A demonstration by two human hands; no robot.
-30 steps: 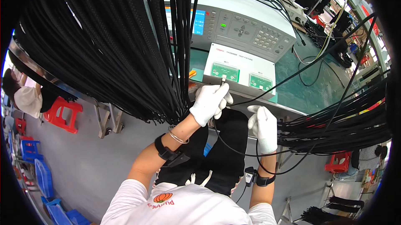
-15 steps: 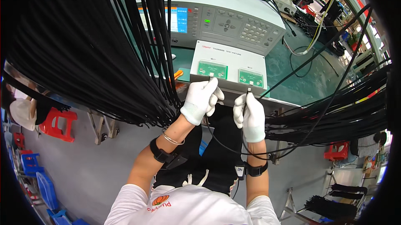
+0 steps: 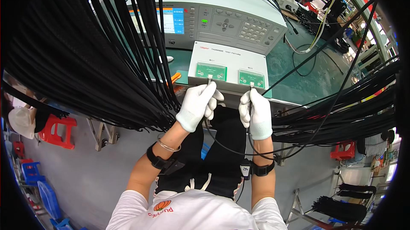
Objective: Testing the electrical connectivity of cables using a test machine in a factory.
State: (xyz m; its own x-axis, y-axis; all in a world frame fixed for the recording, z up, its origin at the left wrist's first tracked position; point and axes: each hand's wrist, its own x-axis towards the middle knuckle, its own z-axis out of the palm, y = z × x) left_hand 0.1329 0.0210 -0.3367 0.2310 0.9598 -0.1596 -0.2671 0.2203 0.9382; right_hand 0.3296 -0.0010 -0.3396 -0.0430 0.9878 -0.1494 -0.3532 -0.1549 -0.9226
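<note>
Both my hands wear white gloves. My left hand (image 3: 196,105) is closed, pinching a black cable end (image 3: 209,82) at the white socket of the left green circuit board (image 3: 218,72) on a white test fixture (image 3: 228,53). My right hand (image 3: 259,112) is closed round another black cable end (image 3: 252,89), held at the socket of the right green board (image 3: 251,77). Whether either plug is fully seated I cannot tell. Slack black cable (image 3: 222,145) loops below my hands and over my right forearm.
Behind the fixture stands a grey tester (image 3: 213,21) with a lit screen. Thick bundles of black cables hang at the left (image 3: 77,55) and right (image 3: 337,110). An orange-handled tool (image 3: 175,77) lies on the green tabletop (image 3: 294,74). Red stools (image 3: 57,132) stand on the floor.
My right hand has brought its cable end up to the right board's socket, closing a small gap. The left cable end stays at its socket. The view has shifted slightly.
</note>
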